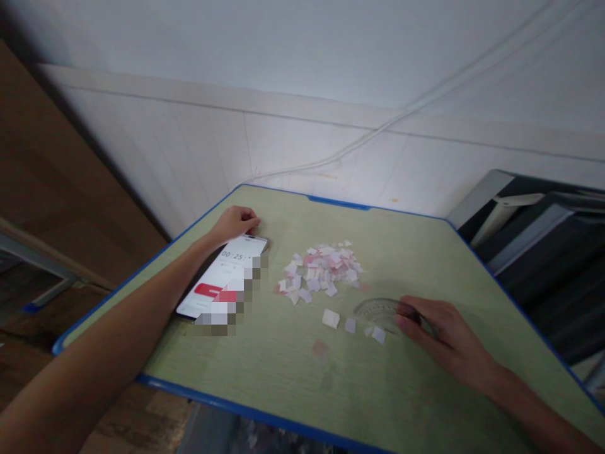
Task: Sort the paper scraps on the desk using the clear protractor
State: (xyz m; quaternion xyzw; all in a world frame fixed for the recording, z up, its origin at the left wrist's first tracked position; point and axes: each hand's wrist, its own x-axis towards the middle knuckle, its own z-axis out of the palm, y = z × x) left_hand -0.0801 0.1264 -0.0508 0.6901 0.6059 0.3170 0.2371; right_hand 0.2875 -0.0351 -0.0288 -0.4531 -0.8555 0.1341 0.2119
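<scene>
My right hand (444, 331) grips the right part of a clear plastic protractor (378, 307) between thumb and fingers, low over the table. Several small paper pieces (350, 325) lie along the protractor's lower left side. Beyond them, a loose pile of white and pink paper pieces (326, 268) sits mid-table. My left hand (236, 222) rests just past the top end of a phone (222, 274), its fingers curled together; whatever they hold, if anything, is hidden. The phone lies face up showing a timer, and part of it is blurred out.
The pale green table (278, 366) has a blue rim and stands close to a white wall (302, 145) with a cable along it. Dark folded items (553, 246) lean at the right. A brown panel (61, 157) stands at the left.
</scene>
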